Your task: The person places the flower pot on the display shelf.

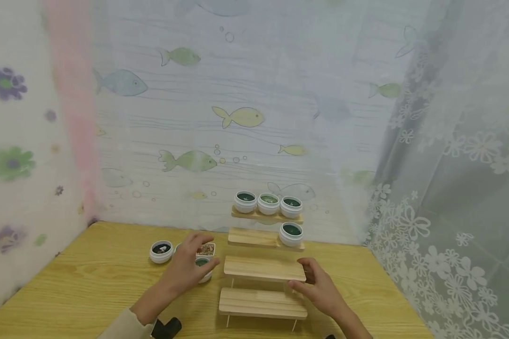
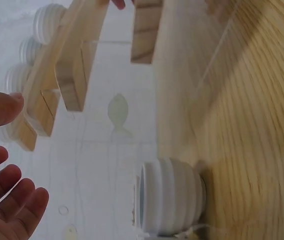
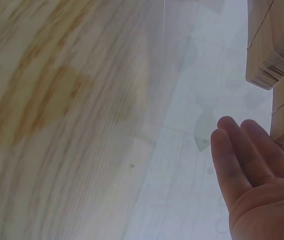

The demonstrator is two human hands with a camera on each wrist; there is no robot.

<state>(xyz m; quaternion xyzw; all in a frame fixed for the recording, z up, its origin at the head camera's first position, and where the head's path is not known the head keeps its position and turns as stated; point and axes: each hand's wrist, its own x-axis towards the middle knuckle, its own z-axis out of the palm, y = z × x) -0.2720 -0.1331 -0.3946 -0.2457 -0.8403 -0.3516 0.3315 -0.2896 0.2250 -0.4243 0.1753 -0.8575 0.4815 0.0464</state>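
A four-step wooden shelf (image 1: 263, 268) stands on the table. Three white jars (image 1: 268, 203) sit on its top step and one white jar (image 1: 291, 234) on the second; the two lower steps are bare. My left hand (image 1: 191, 270) hovers with spread fingers over a small group of jars left of the shelf, one with brown contents (image 1: 205, 249). In the left wrist view the fingers (image 2: 7, 200) are straight and hold nothing, and a ribbed white jar (image 2: 174, 195) stands close by. My right hand (image 1: 318, 287) lies open at the right end of the third step, its palm (image 3: 252, 170) beside the step ends (image 3: 272, 45).
Another white jar with dark contents (image 1: 161, 251) stands alone further left on the wooden table (image 1: 89, 282). Fish-print sheeting hangs behind and a flowered lace curtain (image 1: 449, 212) closes the right side. A black object (image 1: 166, 328) shows at the bottom edge.
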